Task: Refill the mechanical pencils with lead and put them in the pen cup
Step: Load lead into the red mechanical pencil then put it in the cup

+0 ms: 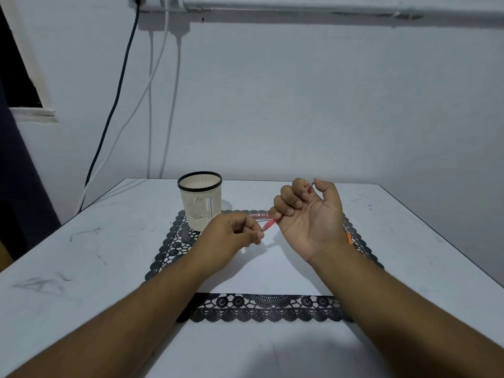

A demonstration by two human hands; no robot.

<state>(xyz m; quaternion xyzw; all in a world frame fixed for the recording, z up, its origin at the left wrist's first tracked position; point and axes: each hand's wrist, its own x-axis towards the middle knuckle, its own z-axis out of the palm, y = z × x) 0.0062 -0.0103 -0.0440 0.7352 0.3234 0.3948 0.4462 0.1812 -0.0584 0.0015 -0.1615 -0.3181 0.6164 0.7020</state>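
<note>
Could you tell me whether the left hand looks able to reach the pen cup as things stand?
Probably yes. The left hand hangs just in front and to the right of the pen cup, with nothing between them. But its fingertips seem pinched at the red pencil's tip, so it would have to let go first.

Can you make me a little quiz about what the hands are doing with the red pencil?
1. True or false: the right hand holds the red pencil.
2. Where does the pen cup stand? A) on the far left corner of the black lace mat B) on the bare table C) on the white paper
3. What is the left hand doing?

Key: 1. True. 2. A. 3. Its fingertips are pinched together close to the pencil's lower end; whether they hold a lead is too small to tell.
</note>
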